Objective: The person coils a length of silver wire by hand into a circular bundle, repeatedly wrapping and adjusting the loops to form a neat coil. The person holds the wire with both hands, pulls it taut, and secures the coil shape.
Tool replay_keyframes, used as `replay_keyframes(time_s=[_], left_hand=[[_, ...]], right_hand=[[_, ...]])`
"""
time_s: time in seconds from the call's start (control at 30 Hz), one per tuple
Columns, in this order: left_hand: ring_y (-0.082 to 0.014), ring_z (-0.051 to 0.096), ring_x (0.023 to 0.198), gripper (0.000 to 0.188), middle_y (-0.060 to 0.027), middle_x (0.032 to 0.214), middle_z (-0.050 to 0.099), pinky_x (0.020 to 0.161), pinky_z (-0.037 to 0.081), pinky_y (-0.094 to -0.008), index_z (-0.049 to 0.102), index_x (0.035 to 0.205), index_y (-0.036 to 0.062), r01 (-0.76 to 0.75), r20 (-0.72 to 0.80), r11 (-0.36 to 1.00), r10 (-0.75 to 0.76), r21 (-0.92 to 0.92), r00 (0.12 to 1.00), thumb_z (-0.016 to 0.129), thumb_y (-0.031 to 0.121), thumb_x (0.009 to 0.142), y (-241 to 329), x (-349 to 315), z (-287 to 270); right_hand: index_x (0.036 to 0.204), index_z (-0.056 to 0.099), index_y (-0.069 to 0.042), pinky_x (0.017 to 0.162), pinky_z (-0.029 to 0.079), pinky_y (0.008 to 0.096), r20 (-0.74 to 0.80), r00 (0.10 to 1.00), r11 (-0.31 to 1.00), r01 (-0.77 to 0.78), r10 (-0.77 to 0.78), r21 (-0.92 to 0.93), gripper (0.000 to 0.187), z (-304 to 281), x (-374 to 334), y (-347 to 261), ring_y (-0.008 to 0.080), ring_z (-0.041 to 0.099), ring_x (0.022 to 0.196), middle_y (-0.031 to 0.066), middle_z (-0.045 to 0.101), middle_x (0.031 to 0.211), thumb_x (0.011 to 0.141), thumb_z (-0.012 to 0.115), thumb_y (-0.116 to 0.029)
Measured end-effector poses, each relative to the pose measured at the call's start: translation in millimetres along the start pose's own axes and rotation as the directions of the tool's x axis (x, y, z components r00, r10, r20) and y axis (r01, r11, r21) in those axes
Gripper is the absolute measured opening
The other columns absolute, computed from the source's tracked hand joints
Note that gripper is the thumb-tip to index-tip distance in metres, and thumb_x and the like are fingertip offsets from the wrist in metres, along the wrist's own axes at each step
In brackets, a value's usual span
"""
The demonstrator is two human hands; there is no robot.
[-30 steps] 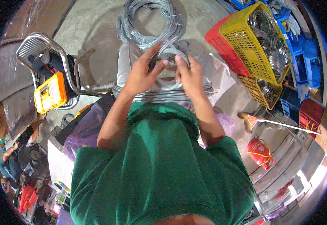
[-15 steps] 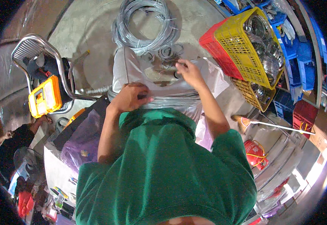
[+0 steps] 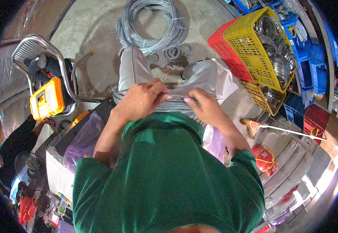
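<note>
A coil of grey metal wire (image 3: 174, 106) lies across my lap, over the grey trousers. My left hand (image 3: 147, 98) rests on the coil's left part with its fingers curled and the thumb near them. Facing it from the right, my right hand (image 3: 204, 105) is bent over the same strands, fingers curled and thumb toward the left hand. Whatever either hand pinches is too small to make out. Beyond my knees, a large tied coil of wire (image 3: 123, 29) lies on the floor. Some small wire loops (image 3: 173, 53) lie just nearer.
To the right, a yellow crate (image 3: 243, 40) holding wire coils sits against a red crate (image 3: 228, 46). Blue bins (image 3: 310, 58), a broom (image 3: 252, 126) and a red gas cylinder (image 3: 264, 159) stand there too. At left are a metal chair (image 3: 62, 64) with an orange case (image 3: 46, 99) and another person's dark sleeve (image 3: 17, 138).
My right hand has come back from above the small wire loops to the coil on my lap. My left hand has shifted slightly right and up, closer to the right hand.
</note>
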State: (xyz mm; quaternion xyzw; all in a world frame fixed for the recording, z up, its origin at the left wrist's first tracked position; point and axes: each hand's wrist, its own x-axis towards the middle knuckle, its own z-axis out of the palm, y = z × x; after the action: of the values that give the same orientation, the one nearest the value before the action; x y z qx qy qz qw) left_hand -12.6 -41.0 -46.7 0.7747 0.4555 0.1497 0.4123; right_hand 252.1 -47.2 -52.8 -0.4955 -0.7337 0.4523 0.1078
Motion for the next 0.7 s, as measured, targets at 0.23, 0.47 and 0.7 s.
replay_keyframes(time_s=[0.23,0.47,0.7], left_hand=[[-0.0279,0.058,0.064,0.03,-0.0156,0.071,0.06,0.062,0.045,-0.0395,0.063,0.089,-0.0027,-0.001,-0.042,0.969,-0.009,-0.247,0.999,0.062,0.026,0.097,-35.6,-8.7,-57.9],[-0.0214,0.052,0.061,0.034,-0.0126,0.069,0.057,0.057,0.04,-0.0355,0.066,0.083,-0.0032,0.179,-0.22,0.984,-0.179,-0.017,0.959,0.068,0.029,0.093,-42.3,-14.0,-118.6],[-0.0286,0.062,0.071,0.023,-0.0134,0.079,0.062,0.063,0.047,-0.0366,0.068,0.093,-0.0001,-0.233,-0.459,0.958,0.284,0.165,0.842,0.064,0.022,0.096,22.0,10.9,-143.9]], right_hand=[[0.095,0.069,-0.003,0.079,0.053,0.0357,-0.472,0.873,0.928,-0.071,-0.119,-0.366,0.014,-150.3,-65.8,-15.1,0.0265,0.068,0.083,0.0136,0.07,0.088,0.087,0.074,-0.014],[0.105,0.07,-0.003,0.061,0.041,0.0244,-0.44,0.879,0.978,-0.21,0.183,-0.012,0.021,-253.0,-114.7,51.2,0.0075,0.052,0.069,-0.0006,0.064,0.083,0.094,0.069,-0.021],[0.11,0.069,-0.002,0.071,0.044,0.0282,-0.863,0.497,0.979,-0.111,-0.094,-0.171,0.036,-352.5,-105.2,-26.1,0.013,0.056,0.079,0.0043,0.064,0.09,0.092,0.069,-0.033]])
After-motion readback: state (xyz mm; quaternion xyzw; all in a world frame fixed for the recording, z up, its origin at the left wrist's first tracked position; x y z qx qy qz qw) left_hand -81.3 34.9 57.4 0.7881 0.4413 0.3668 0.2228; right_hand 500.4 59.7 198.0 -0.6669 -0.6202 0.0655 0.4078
